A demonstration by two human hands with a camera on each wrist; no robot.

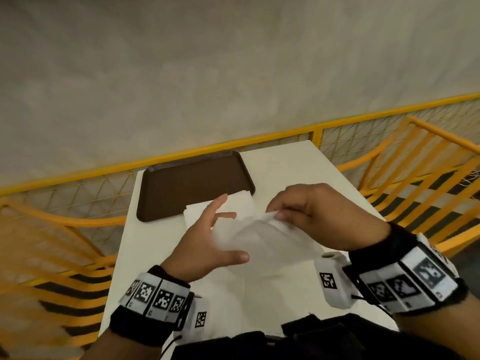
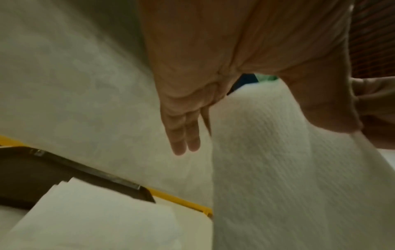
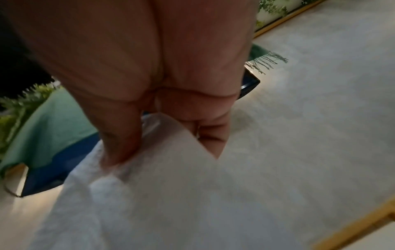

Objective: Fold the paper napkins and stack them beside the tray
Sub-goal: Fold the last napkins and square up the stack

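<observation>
Fingers (image 3: pixel 211 135) of right hand (image 1: pixel 311 206) pinch napkin (image 1: pixel 262 237), stack (image 1: pixel 242 203) overlapping tray (image 1: pixel 181 183) beyond.

Embossed paper napkin (image 2: pixel 278 169), smooth tray (image 1: pixel 181 183)

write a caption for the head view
Right hand pinches a paper napkin, left hand spread against it, near a brown tray.

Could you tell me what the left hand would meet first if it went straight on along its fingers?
Most likely the napkin stack at the tray's near corner. The left hand seems raised above the table, so it may pass over it.
</observation>
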